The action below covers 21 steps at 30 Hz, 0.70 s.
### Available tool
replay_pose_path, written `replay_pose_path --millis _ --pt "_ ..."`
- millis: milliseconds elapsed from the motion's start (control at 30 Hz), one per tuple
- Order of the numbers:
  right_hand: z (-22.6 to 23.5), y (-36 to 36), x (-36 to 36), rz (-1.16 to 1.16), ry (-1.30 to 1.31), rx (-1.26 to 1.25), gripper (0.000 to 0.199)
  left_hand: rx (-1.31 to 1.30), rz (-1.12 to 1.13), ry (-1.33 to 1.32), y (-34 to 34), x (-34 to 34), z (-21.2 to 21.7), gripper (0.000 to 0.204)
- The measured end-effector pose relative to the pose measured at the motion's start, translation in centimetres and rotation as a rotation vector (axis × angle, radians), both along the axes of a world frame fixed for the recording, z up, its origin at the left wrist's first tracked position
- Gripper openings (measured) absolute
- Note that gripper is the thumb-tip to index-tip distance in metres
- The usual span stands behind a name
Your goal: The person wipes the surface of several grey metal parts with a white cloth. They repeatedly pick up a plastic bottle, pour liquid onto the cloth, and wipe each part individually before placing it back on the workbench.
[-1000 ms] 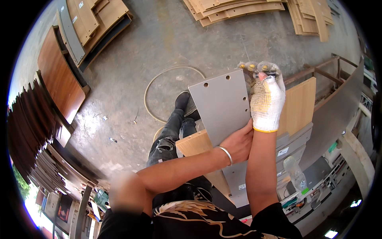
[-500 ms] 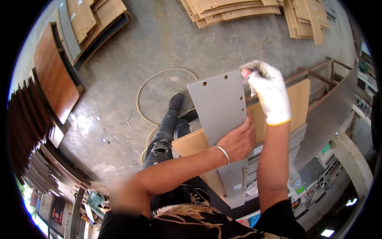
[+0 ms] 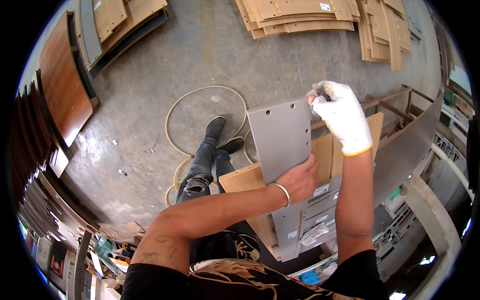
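While the grey drilled panel (image 3: 280, 140) stands upright over a stack of wood-grain boards (image 3: 345, 150), both hands work on it — the bare left hand (image 3: 299, 179) clamps its lower right edge, fingers wrapped behind. At the panel's top right corner the gloved right hand (image 3: 341, 116) is closed tight on a small dark object (image 3: 320, 94) — too hidden to identify. Below lies a hose (image 3: 205, 95) looped on concrete.

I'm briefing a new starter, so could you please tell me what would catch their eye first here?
A grey drilled panel stands at centre, steadied by the bare left hand at its lower edge. The white-gloved right hand works at its top right corner. Stacks of wooden boards lie on the concrete floor beyond.
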State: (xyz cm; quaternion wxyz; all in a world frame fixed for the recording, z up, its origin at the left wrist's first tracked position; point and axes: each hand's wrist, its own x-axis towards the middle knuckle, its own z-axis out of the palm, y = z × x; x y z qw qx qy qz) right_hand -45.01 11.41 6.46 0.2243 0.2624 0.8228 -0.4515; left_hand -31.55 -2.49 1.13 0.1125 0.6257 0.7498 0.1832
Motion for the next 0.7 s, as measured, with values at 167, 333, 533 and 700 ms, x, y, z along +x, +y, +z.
replay_pose_path --millis 167,333,533,700 --pt "0.5 -1.7 -1.3 0.294 -0.097 0.42 0.017 -0.04 -0.008 -0.016 0.3 0.8 -0.4 0.021" --pt "1.3 -4.5 -2.4 0.462 -0.199 0.737 0.02 -0.054 -0.006 -0.022 0.7 1.4 -1.1 0.021" --pt "0.2 -3.3 -0.7 0.261 0.045 0.536 0.017 -0.039 -0.006 0.015 0.4 1.1 -0.3 0.021" --pt "0.3 -0.8 1.9 -0.323 -0.04 -0.054 0.015 0.083 0.099 -0.065 -0.2 -0.1 0.6 0.018"
